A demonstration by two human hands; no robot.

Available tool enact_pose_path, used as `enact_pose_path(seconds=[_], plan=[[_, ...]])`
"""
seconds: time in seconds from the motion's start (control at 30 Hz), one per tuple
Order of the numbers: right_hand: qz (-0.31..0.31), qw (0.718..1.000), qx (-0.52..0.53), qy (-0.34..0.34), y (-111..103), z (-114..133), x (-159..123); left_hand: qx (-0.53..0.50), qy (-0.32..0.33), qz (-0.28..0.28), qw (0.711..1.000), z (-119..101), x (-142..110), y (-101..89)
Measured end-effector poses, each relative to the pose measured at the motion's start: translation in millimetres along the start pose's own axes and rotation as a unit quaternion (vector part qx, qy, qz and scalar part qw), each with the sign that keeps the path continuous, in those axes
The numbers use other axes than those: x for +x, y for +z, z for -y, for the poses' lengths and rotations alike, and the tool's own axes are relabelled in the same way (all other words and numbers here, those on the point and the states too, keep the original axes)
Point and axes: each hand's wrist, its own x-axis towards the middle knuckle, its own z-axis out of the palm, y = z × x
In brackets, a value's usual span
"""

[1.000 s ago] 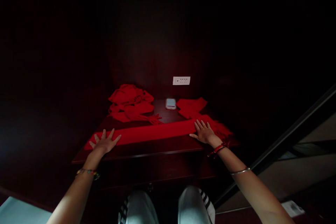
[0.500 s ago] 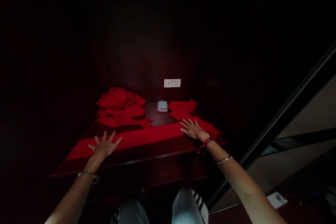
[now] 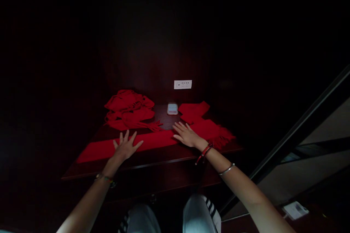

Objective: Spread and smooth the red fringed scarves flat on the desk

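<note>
A long red scarf [image 3: 157, 140] lies stretched out flat along the front of a dark wooden surface, its fringe spread at the right end. My left hand [image 3: 125, 147] rests on the scarf's left part with fingers spread. Flat on its middle, right of my left hand, is my right hand [image 3: 187, 134], fingers stretched out. Behind on the left is a crumpled heap of red fabric [image 3: 128, 105] with fringed ends. At the back right lies another stretch of red fabric [image 3: 194, 110], folded over; whether it joins the scarf is unclear.
A small device with a lit screen [image 3: 172, 109] lies at the back of the surface [image 3: 131, 163]. A white socket plate [image 3: 183, 85] is on the dark wall. To the right runs a slanted metal-edged frame, with a white box-like item [image 3: 296, 210] low down.
Both hands have moved along the scarf: my left hand to the right, my right hand to the left, so they are closer together. The view has shifted slightly.
</note>
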Motion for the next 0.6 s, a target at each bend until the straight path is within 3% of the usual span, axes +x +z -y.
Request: enact_pose_path(seconds=[0.07, 0.13, 0.23, 0.4, 0.6], plan=[[0.013, 0.999, 0.023, -0.027, 16, 25, 12, 0.004, 0.028, 0.007, 1.0, -12, -1, 5.9], [0.037, 0.999, 0.03, -0.017, 29, 32, 16, 0.009, 0.037, 0.008, 0.999, -13, -2, 10.1], [0.053, 0.998, 0.015, 0.019, 39, 19, 8, 0.013, 0.029, 0.006, 0.999, 5, -4, 10.7], [0.042, 0.998, -0.024, 0.05, 42, -10, -12, 0.023, -0.042, 0.01, 0.999, 53, -12, 3.4], [0.029, 0.997, -0.041, 0.056, 54, -18, -14, 0.025, -0.125, 0.013, 0.992, 83, -24, -3.1]])
